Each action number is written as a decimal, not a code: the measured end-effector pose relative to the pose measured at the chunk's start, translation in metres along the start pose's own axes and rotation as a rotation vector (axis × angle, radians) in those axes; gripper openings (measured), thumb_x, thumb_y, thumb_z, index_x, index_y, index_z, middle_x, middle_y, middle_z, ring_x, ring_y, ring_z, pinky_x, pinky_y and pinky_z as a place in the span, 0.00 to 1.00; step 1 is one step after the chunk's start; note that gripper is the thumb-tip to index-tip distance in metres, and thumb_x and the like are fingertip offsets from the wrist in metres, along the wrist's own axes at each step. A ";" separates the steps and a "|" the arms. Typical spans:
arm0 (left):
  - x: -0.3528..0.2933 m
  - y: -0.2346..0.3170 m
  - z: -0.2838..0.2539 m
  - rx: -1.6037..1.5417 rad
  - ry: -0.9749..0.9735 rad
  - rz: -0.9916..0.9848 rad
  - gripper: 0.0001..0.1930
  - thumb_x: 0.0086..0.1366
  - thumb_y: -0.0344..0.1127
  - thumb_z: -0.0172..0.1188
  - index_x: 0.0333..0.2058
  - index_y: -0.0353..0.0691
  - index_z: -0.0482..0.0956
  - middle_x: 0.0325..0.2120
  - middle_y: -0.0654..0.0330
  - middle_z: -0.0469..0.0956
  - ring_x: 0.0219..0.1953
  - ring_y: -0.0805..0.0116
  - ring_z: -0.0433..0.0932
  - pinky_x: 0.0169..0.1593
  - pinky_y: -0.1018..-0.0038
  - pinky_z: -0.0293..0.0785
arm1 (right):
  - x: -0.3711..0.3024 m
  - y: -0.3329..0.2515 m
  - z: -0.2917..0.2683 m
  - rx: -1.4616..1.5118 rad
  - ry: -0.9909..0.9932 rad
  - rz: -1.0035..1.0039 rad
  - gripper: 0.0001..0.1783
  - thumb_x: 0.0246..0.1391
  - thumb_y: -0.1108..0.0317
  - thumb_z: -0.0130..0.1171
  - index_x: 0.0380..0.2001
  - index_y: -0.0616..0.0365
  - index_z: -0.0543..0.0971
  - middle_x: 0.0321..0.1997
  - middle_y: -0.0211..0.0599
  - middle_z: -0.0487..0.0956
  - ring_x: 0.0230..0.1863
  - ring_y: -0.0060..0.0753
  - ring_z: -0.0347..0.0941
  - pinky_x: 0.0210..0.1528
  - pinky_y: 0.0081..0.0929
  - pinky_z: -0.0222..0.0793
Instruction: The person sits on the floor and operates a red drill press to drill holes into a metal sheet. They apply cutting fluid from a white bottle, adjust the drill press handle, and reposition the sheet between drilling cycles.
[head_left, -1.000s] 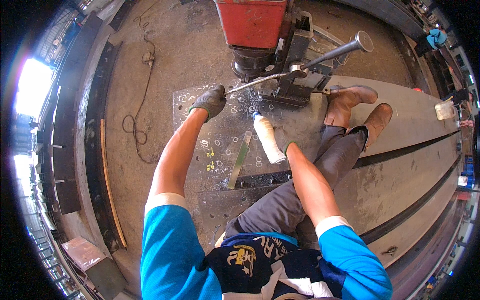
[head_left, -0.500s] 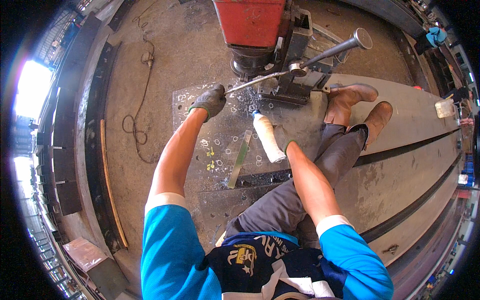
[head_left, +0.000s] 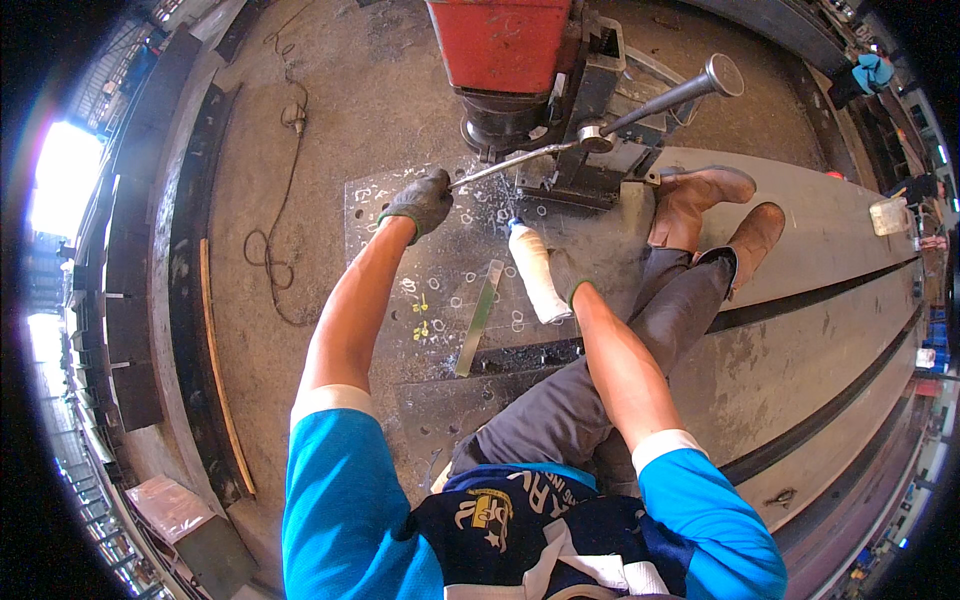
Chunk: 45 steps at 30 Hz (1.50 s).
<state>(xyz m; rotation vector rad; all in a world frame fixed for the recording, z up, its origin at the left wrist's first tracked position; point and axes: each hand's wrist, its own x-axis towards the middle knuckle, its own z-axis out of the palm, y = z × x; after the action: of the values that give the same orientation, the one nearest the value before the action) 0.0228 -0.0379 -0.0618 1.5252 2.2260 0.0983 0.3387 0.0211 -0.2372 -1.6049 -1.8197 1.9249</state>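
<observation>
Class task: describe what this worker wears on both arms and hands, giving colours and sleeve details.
Both arms have short bright blue sleeves ending in white cuffs, with forearms bare. The left hand wears a dark grey work glove. The right hand wears a grey glove too, with a green cuff edge.

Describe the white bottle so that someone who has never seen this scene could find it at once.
Start at the red drilling machine on the steel plate. Just below it the right hand holds the white bottle, capped end toward the machine. It is the only white, rounded thing there; the flat metal strip lies beside it.
</observation>
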 end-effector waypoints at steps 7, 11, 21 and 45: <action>0.000 0.000 0.001 -0.010 0.007 0.009 0.17 0.73 0.42 0.56 0.51 0.35 0.75 0.43 0.37 0.84 0.48 0.35 0.85 0.50 0.47 0.78 | 0.016 0.015 0.001 -0.020 -0.004 -0.031 0.27 0.73 0.58 0.36 0.50 0.63 0.83 0.44 0.53 0.87 0.40 0.49 0.85 0.45 0.49 0.80; 0.002 -0.001 0.004 0.003 0.000 0.002 0.18 0.73 0.42 0.56 0.53 0.35 0.75 0.46 0.36 0.83 0.52 0.35 0.83 0.53 0.46 0.77 | 0.007 0.005 0.002 0.043 -0.025 -0.145 0.24 0.75 0.57 0.41 0.51 0.60 0.83 0.46 0.47 0.87 0.43 0.43 0.84 0.45 0.44 0.80; 0.005 -0.002 0.008 -0.018 0.017 0.015 0.15 0.71 0.40 0.56 0.51 0.39 0.75 0.47 0.35 0.82 0.53 0.31 0.81 0.53 0.44 0.77 | -0.013 -0.016 -0.002 -0.142 -0.060 -0.488 0.16 0.75 0.61 0.51 0.54 0.57 0.82 0.46 0.38 0.86 0.37 0.33 0.81 0.41 0.39 0.79; 0.007 -0.005 0.013 -0.051 0.003 0.032 0.16 0.73 0.41 0.56 0.52 0.38 0.73 0.40 0.39 0.84 0.41 0.40 0.86 0.44 0.49 0.77 | -0.002 -0.004 -0.003 -0.362 0.064 -0.104 0.23 0.71 0.60 0.46 0.53 0.66 0.83 0.48 0.55 0.88 0.44 0.49 0.85 0.48 0.50 0.78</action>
<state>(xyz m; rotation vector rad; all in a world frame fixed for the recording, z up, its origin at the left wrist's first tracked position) 0.0210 -0.0364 -0.0768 1.5350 2.1848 0.1668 0.3393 0.0238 -0.2321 -1.5981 -2.2743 1.5498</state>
